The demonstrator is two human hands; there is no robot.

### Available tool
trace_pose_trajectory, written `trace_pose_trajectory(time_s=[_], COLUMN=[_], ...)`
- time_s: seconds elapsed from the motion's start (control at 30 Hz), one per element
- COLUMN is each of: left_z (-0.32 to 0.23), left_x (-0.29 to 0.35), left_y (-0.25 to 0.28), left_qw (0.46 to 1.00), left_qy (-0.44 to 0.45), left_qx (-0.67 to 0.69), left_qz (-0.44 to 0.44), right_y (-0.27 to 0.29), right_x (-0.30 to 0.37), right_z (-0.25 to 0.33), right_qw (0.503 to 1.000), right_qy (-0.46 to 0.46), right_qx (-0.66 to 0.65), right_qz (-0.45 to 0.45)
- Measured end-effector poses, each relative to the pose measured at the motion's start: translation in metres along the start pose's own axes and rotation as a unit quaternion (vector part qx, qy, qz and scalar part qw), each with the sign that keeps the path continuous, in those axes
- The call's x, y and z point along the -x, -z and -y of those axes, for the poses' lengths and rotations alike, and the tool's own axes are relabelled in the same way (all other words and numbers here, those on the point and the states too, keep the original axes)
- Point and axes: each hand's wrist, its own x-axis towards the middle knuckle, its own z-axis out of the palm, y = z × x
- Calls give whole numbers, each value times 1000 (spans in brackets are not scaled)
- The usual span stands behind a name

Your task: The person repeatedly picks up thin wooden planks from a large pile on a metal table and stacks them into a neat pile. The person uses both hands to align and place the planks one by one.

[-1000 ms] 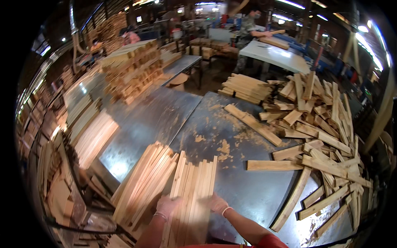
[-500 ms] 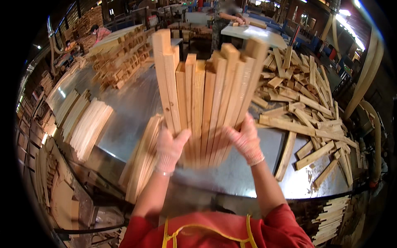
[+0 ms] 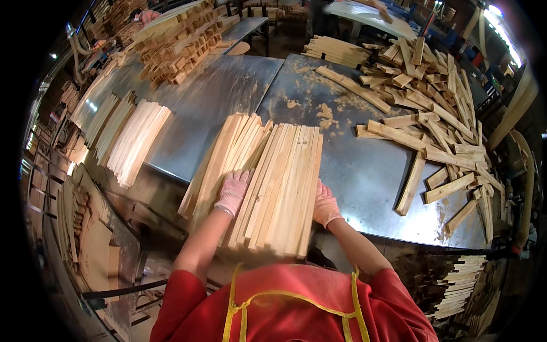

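A bundle of pale wooden strips (image 3: 283, 188) lies side by side at the table's front edge, its near ends jutting out past the edge. My left hand (image 3: 234, 192), in a pinkish knitted glove, presses against the bundle's left side, between it and another stack of strips (image 3: 223, 159). On the bundle's right side, my right hand (image 3: 325, 204), gloved the same way, grips the outer strip. Both hands squeeze the bundle between them; some fingertips are hidden by the wood.
A loose heap of wooden pieces (image 3: 434, 122) covers the right of the metal table (image 3: 188, 122). Further stacks of strips (image 3: 138, 139) stand at left, with a tall crisscross pile (image 3: 181, 43) behind. Sawdust (image 3: 326, 115) lies mid-table. A neat row of strips (image 3: 337, 50) sits at the back.
The bundle, upright between my hands before, has been lowered flat beside the left stack. My hands came down with it, and the view has tilted downward.
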Motion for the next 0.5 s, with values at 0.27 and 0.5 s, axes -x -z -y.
trace_pose_trajectory(time_s=[0.27, 0.5], left_z=[-48, -174], left_x=[-13, -1], left_y=[100, 113], left_qw=[989, 972], left_qy=[-4, 74], left_qx=[53, 219], left_qz=[138, 49], right_y=[2, 31], right_x=[-19, -24], right_z=[-31, -26], right_qw=[974, 850], right_qy=[-51, 78], right_qx=[-219, -508], right_qz=[37, 118])
